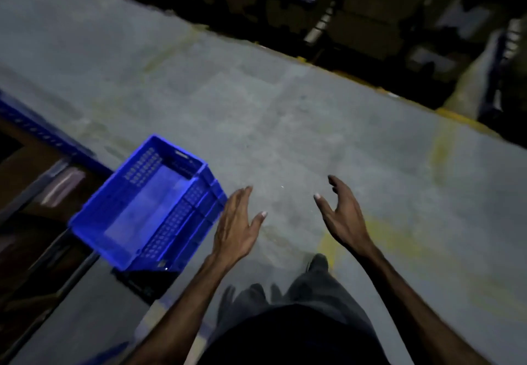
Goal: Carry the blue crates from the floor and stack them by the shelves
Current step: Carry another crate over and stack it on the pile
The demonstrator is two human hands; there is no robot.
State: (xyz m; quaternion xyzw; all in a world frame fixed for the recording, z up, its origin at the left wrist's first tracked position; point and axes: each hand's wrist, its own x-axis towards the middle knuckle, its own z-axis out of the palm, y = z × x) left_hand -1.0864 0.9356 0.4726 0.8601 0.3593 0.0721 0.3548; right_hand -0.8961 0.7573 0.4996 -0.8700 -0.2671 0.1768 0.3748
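Observation:
A blue perforated crate [148, 205] stands empty at the lower left, beside the blue-framed shelves [37, 136]. It seems to rest on something dark beneath it, though blur hides what. My left hand [238, 230] hovers just right of the crate's near corner, fingers straight, holding nothing. My right hand [342, 216] is further right over bare floor, fingers loosely spread and slightly bent, also holding nothing. Neither hand touches the crate.
Grey concrete floor [256, 102] with faded yellow lines runs down the aisle. Dark shelving with cardboard boxes [370, 16] lines the far side. Brown boxes sit on the left shelves. My legs and a shoe [318, 262] show at the bottom.

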